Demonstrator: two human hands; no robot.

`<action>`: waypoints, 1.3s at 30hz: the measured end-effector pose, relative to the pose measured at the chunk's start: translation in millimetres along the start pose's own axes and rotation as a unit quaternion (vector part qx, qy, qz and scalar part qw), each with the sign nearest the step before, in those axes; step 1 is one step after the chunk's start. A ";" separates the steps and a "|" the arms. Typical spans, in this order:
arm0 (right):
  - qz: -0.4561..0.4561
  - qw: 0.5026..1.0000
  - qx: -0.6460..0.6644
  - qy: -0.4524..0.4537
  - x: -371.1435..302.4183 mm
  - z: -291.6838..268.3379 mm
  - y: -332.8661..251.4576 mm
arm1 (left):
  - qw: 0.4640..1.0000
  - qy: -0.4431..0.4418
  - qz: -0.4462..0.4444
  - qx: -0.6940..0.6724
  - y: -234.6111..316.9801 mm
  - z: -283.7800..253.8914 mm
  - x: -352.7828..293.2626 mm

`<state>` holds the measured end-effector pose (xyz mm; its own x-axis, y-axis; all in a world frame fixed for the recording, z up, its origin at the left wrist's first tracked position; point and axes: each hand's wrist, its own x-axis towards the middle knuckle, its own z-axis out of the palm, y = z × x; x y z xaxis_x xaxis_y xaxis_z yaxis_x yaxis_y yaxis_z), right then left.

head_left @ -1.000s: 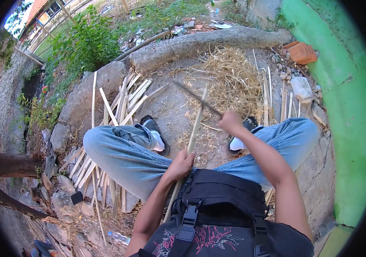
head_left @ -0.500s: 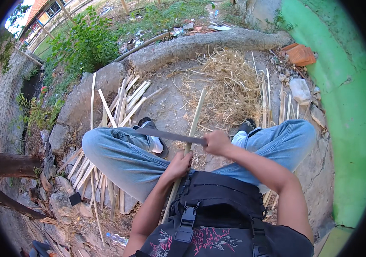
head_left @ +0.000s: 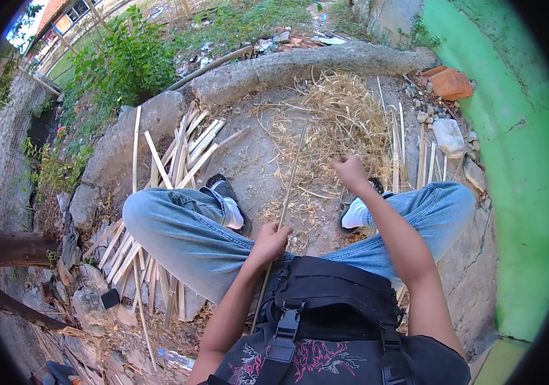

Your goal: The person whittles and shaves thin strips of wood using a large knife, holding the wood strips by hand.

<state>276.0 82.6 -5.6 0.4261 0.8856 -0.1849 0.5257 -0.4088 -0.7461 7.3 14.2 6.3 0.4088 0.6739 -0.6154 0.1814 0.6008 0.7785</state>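
My left hand [head_left: 272, 242] is closed around a long, thin bamboo strip [head_left: 295, 168], near my lap. The strip slants up and away between my knees, its narrow edge facing up, and its near end runs down beside the black bag [head_left: 326, 285] on my front. My right hand [head_left: 351, 174] is a closed fist above my right shoe [head_left: 353, 217], apart from the strip. The long grey-bladed knife it gripped a moment ago cannot be made out now; the blade seems edge-on or hidden by the fist.
Split bamboo strips [head_left: 188, 154] lie in a pile beyond my left knee, and more [head_left: 127, 256] lie beside it. A heap of curly shavings [head_left: 345, 115] is ahead. A low concrete edge [head_left: 255, 77] curves behind; a green wall [head_left: 518, 160] stands at right.
My right hand has moved up, away and to the right, off the strip, and the knife blade has gone from sight. The strip has turned edge-up in my left hand.
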 end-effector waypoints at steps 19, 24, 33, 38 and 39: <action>0.040 0.974 -0.219 -0.035 14.0 -11.8 41.4 | 0.968 0.047 0.106 0.221 -14.3 10.1 -7.4; 0.058 0.984 -0.159 0.061 11.9 10.4 49.4 | 0.979 0.063 0.083 0.173 -14.0 7.4 2.5; -0.098 0.990 0.058 -0.078 -60.5 10.4 -6.8 | 0.992 -0.024 -0.002 -0.127 5.1 0.6 -4.4; -0.169 0.966 -0.066 -0.182 -99.0 16.5 -48.9 | 0.993 -0.025 0.019 -0.110 -1.2 -2.7 -3.2; -0.201 0.956 -0.091 -0.193 -105.4 19.3 -51.7 | 0.992 -0.019 0.000 -0.124 0.1 -1.9 -4.3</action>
<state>189.7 14.6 40.1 -0.1223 0.9804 -0.1544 0.7242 -0.0182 -0.6894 3.9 12.1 8.8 0.4427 0.6599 -0.6071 -0.0418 0.6915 0.7212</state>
